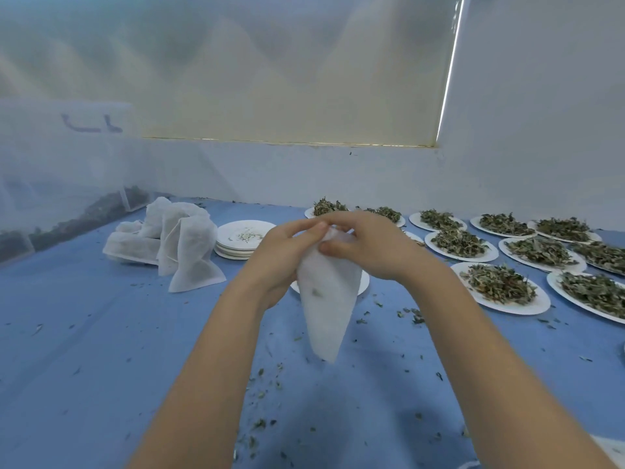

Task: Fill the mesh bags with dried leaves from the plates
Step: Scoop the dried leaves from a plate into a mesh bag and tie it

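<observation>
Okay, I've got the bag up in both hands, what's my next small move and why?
Probably spread the bag's mouth open. Both hands, left and right, pinch its top edge; it hangs limp and almost empty, above a bare plate, with leaf-filled plates waiting alongside.

The mesh bag (326, 299) is plain white (1 greenish speck inside). White plates (507, 304) carry grey-green dried leaves (499, 284). The tablecloth (101, 333) is blue.

I see a white mesh bag (326, 299) hanging limp, pointed end down, above the blue cloth, a few leaf bits inside. More bags (176, 243) lie heaped far left. White plates (507, 301) heaped with dried green leaves (499, 282) crowd the right, beside an emptied stack (241, 240).
</observation>
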### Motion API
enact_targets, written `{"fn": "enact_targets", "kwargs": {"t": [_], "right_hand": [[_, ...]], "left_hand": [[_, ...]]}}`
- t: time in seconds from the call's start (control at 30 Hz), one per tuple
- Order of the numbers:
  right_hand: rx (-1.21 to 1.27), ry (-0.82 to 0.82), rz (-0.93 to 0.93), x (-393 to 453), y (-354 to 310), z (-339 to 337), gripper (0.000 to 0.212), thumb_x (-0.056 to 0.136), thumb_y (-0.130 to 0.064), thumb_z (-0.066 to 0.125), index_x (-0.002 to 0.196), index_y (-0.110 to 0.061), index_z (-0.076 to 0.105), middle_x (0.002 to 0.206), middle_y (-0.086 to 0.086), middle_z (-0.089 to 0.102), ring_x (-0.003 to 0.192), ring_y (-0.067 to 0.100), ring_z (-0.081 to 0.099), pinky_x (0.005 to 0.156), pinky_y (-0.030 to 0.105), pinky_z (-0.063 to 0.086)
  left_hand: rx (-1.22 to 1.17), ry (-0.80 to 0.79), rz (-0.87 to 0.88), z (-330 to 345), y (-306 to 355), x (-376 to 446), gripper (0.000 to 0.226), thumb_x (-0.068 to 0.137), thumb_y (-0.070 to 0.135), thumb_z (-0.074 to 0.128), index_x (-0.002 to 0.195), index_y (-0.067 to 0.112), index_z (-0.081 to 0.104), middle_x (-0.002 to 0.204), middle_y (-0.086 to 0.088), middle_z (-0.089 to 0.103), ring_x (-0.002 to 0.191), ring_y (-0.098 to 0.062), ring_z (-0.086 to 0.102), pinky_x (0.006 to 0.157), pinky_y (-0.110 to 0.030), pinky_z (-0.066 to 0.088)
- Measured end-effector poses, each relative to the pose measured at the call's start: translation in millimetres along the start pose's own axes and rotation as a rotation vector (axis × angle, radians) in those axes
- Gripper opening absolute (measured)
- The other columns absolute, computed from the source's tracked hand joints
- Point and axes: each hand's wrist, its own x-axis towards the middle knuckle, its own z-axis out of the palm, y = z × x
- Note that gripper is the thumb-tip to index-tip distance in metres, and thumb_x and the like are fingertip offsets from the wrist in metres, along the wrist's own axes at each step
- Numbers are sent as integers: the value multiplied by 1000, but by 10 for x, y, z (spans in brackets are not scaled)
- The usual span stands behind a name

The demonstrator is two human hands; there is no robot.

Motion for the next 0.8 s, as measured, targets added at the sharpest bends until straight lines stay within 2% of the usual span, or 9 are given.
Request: {"fn": "enact_targets", "kwargs": {"t": [0.1, 0.17, 0.27, 0.33, 0.4, 0.5, 0.6, 0.7, 0.8], "right_hand": [[63, 106, -8, 37, 54, 26, 51, 82, -24, 70, 126, -45, 52, 96, -13, 60, 85, 2, 52, 71, 13, 38], [114, 227, -9, 36, 98, 45, 59, 75, -22, 77, 126, -42, 52, 87, -10, 60, 78, -2, 54, 69, 11, 41], [170, 366, -14, 20, 114, 45, 58, 68, -20, 83, 118, -35, 57, 83, -14, 62, 75, -3, 57, 67, 4, 42], [192, 408, -14, 6, 95, 18, 54, 65, -21, 85, 112, -33, 60, 88, -14, 63, 75, 0, 59, 65, 4, 42], [142, 433, -10, -6, 66, -10, 39, 65, -22, 85, 97, -32, 64, 91, -13, 62, 73, 2, 60, 62, 6, 43], [17, 446, -17, -35, 34, -29, 25, 67, -23, 83, 71, -32, 60, 78, -15, 58, 65, -3, 53, 58, 4, 38], [-103, 443, -23, -37, 20, -30, 15, 72, -30, 79, 76, -29, 64, 78, -13, 51, 67, -1, 47, 61, 6, 33], [-233, 416, -13, -27, 2, -24, 15, 79, -39, 72, 90, -29, 71, 89, -7, 49, 86, 8, 41, 65, 19, 24], [-206, 359, -34, -56, -54, -20, 11, 80, -41, 69, 84, -32, 72, 80, -11, 57, 80, 3, 51, 64, 16, 33]], "left_hand": [[-95, -21, -5, -29, -43, 21, 24, 92, 21, 54, 107, 5, 65, 105, -10, 70, 94, -20, 67, 83, -31, 54], [-41, 4, -2, -59, -59, 34, 27, 91, 19, 56, 110, 2, 64, 107, -14, 69, 100, -24, 66, 88, -34, 51], [44, 44, 24, -102, -44, 45, 24, 87, 20, 61, 104, 5, 68, 102, -14, 70, 98, -27, 66, 87, -37, 50], [58, 54, 42, -118, -16, 38, 19, 83, 21, 65, 96, 8, 71, 97, -13, 71, 92, -26, 68, 83, -37, 52], [43, 64, 60, -136, 2, 31, 18, 79, 21, 69, 93, 10, 72, 93, -12, 72, 85, -23, 69, 75, -33, 55], [27, 91, 88, -162, 30, 19, 25, 73, 21, 73, 95, 9, 71, 91, -8, 73, 83, -20, 69, 68, -27, 53], [71, 90, 114, -163, 59, -5, 25, 75, 26, 71, 96, 12, 72, 93, -5, 73, 87, -19, 69, 72, -27, 54], [183, 136, 155, -115, 73, -28, 12, 84, 29, 65, 89, 21, 74, 89, -1, 73, 87, -16, 68, 80, -34, 53], [298, 233, 231, -79, 81, -23, 11, 86, 27, 64, 82, 26, 73, 80, 8, 72, 78, -11, 65, 75, -33, 52]]}}
